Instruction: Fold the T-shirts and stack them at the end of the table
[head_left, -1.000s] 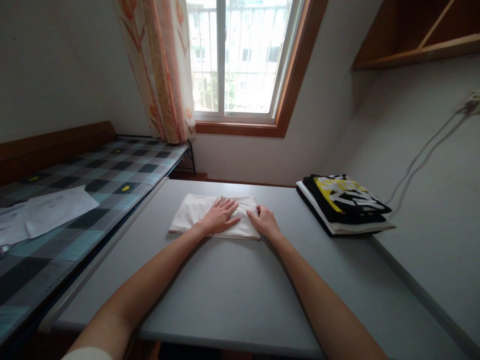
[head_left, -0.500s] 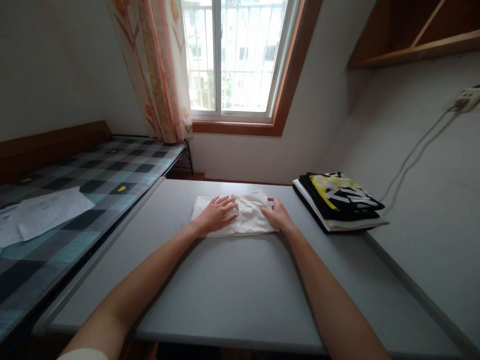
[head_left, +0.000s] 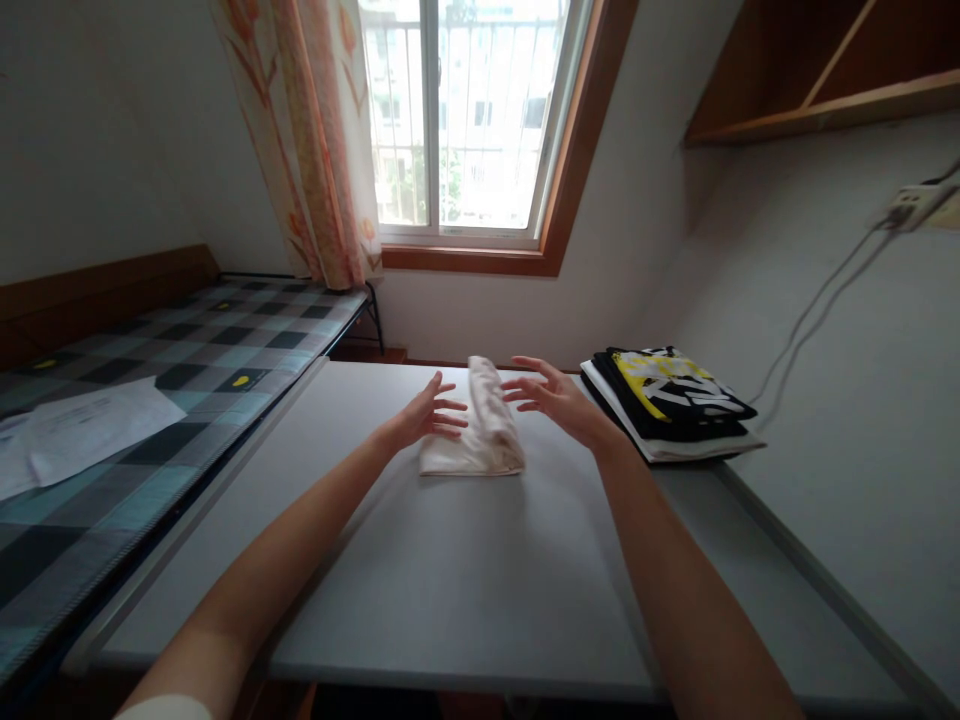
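A white folded garment (head_left: pixel 487 430) lies near the far side of the grey table (head_left: pixel 450 570). Its right part is turned over toward the left, making a raised, rounded fold. My left hand (head_left: pixel 429 412) is open at the garment's left side, fingers spread over its flat part; whether they touch the cloth I cannot tell. On the other side, my right hand (head_left: pixel 551 395) is open with fingers apart, just right of the raised fold and a little above the table. Neither hand grips the cloth.
A stack of folded clothes (head_left: pixel 671 405), black and white with a yellow print on top, sits at the table's right edge by the wall. Left of the table is a bed with a checked cover (head_left: pixel 247 340) and papers (head_left: pixel 97 430). A wooden shelf (head_left: pixel 825 110) juts out upper right.
The garment's right part has been folded over to the left, so it is now narrower. Both hands have let go; the left shifted slightly left, and the right lifted clear with fingers spread.
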